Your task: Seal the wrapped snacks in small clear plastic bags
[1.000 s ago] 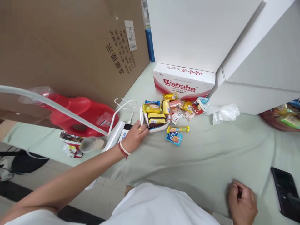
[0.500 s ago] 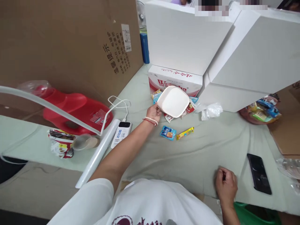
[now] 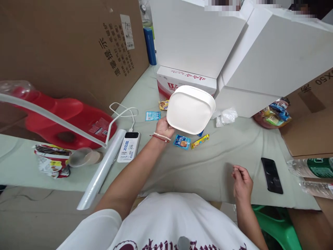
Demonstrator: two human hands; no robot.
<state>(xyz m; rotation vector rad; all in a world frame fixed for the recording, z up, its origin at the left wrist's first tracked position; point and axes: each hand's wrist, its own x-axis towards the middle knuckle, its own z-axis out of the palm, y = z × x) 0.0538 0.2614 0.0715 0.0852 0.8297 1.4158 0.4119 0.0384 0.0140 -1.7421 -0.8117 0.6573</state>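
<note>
My left hand (image 3: pixel 165 128) is closed on the near left edge of a white, rounded-square plastic basin (image 3: pixel 189 113), which is tilted above the table. Just under it lie a blue snack packet (image 3: pixel 182 141) and a narrow yellow snack stick (image 3: pixel 200 141). Left of the basin rest a light-blue packet (image 3: pixel 153 116) and a yellow packet (image 3: pixel 163 105), partly covered by it. Whatever else lies behind the basin is hidden. My right hand (image 3: pixel 242 184) hovers over the table's front edge, fingers curled together with nothing visible in them, left of a black phone (image 3: pixel 272 175).
A red-and-white box (image 3: pixel 187 74) and large white boxes (image 3: pixel 192 34) stand behind. Crumpled clear plastic (image 3: pixel 226 117) and a bowl of snacks (image 3: pixel 272 114) are right. On the left are a power bank (image 3: pixel 128 147), a plastic roll (image 3: pixel 101 170) and a red jug (image 3: pixel 70 121).
The basin has come nearer and tipped further, uncovering the light-blue packet at its left. My right hand has risen forward and its fingers have loosened a little. The view has shifted slightly.
</note>
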